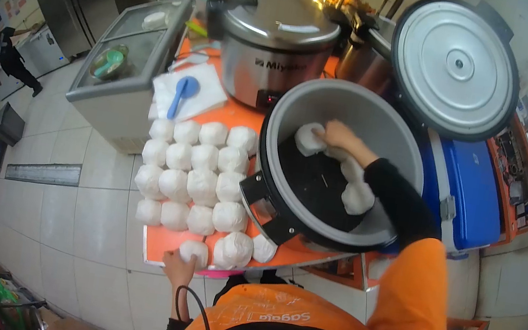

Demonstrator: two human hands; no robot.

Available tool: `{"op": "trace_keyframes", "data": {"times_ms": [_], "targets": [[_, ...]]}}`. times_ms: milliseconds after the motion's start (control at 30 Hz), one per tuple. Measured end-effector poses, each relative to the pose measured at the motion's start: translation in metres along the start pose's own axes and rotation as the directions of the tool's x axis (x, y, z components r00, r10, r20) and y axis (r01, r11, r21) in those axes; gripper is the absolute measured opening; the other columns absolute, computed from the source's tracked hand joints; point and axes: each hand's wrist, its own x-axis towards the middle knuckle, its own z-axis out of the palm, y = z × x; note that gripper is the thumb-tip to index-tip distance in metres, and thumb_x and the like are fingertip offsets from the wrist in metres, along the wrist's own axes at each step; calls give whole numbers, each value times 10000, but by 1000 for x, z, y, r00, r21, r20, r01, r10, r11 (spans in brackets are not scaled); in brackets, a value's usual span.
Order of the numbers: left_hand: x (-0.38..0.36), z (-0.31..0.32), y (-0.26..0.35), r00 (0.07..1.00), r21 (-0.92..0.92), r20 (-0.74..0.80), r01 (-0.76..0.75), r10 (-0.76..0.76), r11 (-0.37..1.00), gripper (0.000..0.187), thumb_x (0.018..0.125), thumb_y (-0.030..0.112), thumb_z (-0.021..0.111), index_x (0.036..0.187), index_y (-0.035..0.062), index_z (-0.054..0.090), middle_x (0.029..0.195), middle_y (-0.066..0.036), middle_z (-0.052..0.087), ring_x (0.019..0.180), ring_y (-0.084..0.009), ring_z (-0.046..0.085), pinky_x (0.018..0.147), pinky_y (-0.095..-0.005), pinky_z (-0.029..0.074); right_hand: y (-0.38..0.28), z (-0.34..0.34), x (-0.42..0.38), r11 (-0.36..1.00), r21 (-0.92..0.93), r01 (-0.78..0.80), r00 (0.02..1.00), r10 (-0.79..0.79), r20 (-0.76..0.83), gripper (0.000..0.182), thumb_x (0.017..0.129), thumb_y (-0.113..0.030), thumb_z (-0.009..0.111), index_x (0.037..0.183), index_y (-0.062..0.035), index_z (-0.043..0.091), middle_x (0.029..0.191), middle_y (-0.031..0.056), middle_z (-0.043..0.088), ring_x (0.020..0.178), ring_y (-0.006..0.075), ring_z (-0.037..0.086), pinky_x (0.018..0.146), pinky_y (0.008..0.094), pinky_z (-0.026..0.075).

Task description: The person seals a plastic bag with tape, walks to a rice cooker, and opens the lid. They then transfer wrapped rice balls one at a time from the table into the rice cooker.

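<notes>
My right hand (342, 138) reaches down into the open rice cooker (277, 116) and grips a white wrapped bundle (309, 139). More white bundles lie along the right inside of the pot, partly hidden under my forearm. At the table's front edge, my left hand (179, 268) has its fingers round another white wrapped bundle (194, 253). Several rows of round white bundles (201, 186) stand packed on the orange table (164, 240), left of the pot. Beside my left hand, a bundle (237, 248) rests on top of others.
Behind stands a lidded steel rice cooker (263, 55). The open pot's round lid (458, 64) is tipped up at the right, above a blue cooler box (468, 189). A blue rice paddle (182, 97) lies on white sheets (204, 88). Far left, a person (10, 55) stands near a chest freezer (124, 48).
</notes>
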Motion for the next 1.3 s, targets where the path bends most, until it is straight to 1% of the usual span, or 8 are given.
{"op": "trace_keyframes", "data": {"times_ms": [333,567,733,833,967,1100,1233,1300], "targets": [[-18,-12,27,923,3,-385,-23,22,1000,535,762,273,567,1229,88,382,1139,-123,441,1164,-297,334,947,-524,178,-35,17,-6,977,53,-206,974,200,105,1094,490,-700,641,1212,82,388,1113,243,521,1014,331,540,848,412,419],[-16,-107,140,592,98,-687,-498,421,861,424,769,161,551,1157,56,418,1196,-90,432,1230,-324,262,989,-493,133,-42,27,-36,944,186,274,960,-280,5,724,462,-471,753,981,0,571,1044,213,563,940,323,561,827,368,420],[-18,-149,238,461,97,-571,-784,680,613,425,741,163,578,1132,57,453,1188,-88,444,1208,-314,298,988,-434,166,-32,2,-79,825,490,282,942,-336,23,630,445,-356,783,949,-19,611,884,159,619,797,277,601,725,334,478],[-36,-172,282,481,7,-399,-850,780,527,518,678,215,648,1136,50,471,1138,-94,473,1152,-290,373,967,-409,214,-57,-92,-143,453,885,104,912,-398,96,479,614,-189,762,1024,-42,563,902,78,602,811,135,576,692,256,474],[-61,-174,306,647,-847,-234,-502,726,175,702,646,359,695,1180,-3,420,1129,-127,472,1034,-208,484,878,-304,372,-99,-155,-210,394,845,361,836,-539,-106,489,664,-225,740,1026,-41,468,908,73,591,823,126,557,694,252,467],[-65,-177,260,742,-954,-37,-225,670,196,757,642,331,705,1211,-24,354,1131,-130,465,1063,-198,467,898,-314,372,-107,-141,-202,332,922,201,759,-648,67,455,777,-205,645,1123,-61,387,1067,75,538,943,121,508,739,246,454],[-49,-166,182,898,-973,-186,-225,398,55,656,683,236,674,1196,-19,355,1128,-137,464,1049,-212,476,880,-320,392,-18,-75,-132,861,101,498,809,-504,303,392,701,-195,654,1065,-112,537,997,121,593,899,275,585,730,360,473],[-33,-156,123,950,-908,-286,-309,123,282,601,708,195,656,1188,-7,355,1120,-141,468,1032,-217,484,856,-317,408,-4,-39,-127,790,-404,462,798,-171,577,392,597,-162,661,970,-78,576,914,114,606,886,282,590,739,382,478]]}}
